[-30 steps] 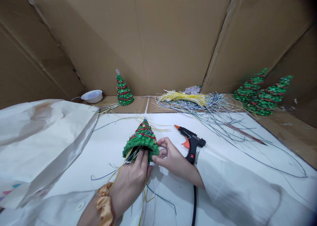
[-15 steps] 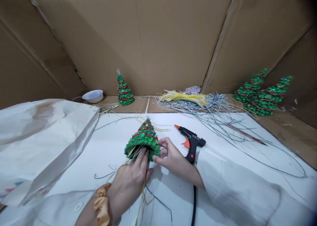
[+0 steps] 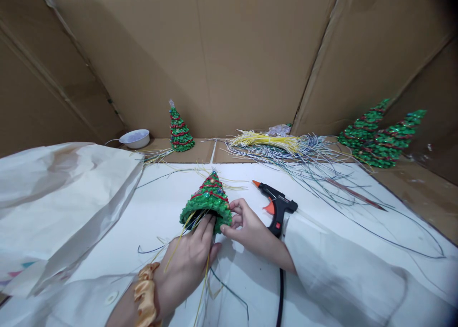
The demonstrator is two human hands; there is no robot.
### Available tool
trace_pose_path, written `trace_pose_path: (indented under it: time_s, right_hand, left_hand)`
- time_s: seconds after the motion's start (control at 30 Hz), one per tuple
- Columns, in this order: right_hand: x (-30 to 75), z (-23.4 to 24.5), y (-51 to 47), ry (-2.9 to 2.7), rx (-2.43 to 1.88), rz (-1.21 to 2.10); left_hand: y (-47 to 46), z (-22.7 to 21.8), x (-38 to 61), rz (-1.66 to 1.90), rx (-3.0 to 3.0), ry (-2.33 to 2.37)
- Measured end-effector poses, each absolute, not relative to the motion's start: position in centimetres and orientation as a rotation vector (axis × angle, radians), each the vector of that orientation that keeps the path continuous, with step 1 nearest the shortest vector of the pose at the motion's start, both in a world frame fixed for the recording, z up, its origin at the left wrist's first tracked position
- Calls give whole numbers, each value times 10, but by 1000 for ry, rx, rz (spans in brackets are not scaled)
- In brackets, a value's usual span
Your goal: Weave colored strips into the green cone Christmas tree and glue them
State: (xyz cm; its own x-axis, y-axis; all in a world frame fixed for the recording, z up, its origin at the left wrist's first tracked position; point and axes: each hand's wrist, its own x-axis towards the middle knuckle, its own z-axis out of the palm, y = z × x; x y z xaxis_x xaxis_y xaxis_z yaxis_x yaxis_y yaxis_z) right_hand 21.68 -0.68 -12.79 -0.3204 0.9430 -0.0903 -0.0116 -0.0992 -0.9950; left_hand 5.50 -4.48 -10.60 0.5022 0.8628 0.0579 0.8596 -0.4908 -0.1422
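A small green Christmas tree (image 3: 207, 200) with red garland and beads leans back over the white table, its dark hollow base turned toward me. My right hand (image 3: 246, 225) pinches the base's right rim between thumb and fingers. The fingers of my left hand (image 3: 191, 248), pressed together, reach into the hollow; their tips are hidden inside. Thin yellow, white and dark wires (image 3: 185, 224) come out of the base and run past my left hand down the table. Whatever my left fingertips hold in there does not show.
A black hot glue gun (image 3: 277, 205) with an orange nozzle lies right of my right hand. Behind it spreads a wire bundle (image 3: 272, 143). Finished-looking trees (image 3: 390, 141) stand back right, another tree (image 3: 181, 133) back left near a white bowl (image 3: 134, 139). Cardboard walls (image 3: 214, 55) enclose the table.
Almost nothing differs. The loose wires beside my left hand have shifted slightly, while both hands and the tree keep their places.
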Motion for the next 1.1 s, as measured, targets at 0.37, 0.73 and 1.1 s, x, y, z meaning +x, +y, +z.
trace_pose_path:
  time_s: [0.37, 0.73, 1.1]
  right_hand:
    - [216, -127, -7, -1353, -1071, 1554]
    - [215, -129, -8, -1294, -1014, 1560]
    - [214, -131, -7, -1325, -996, 1551]
  left_hand:
    - [-41, -113, 52, -79, -2627, -1476]
    - [-38, -123, 46, -166, -2658, -1399]
    - [-42, -116, 54, -23, -2533, -1405]
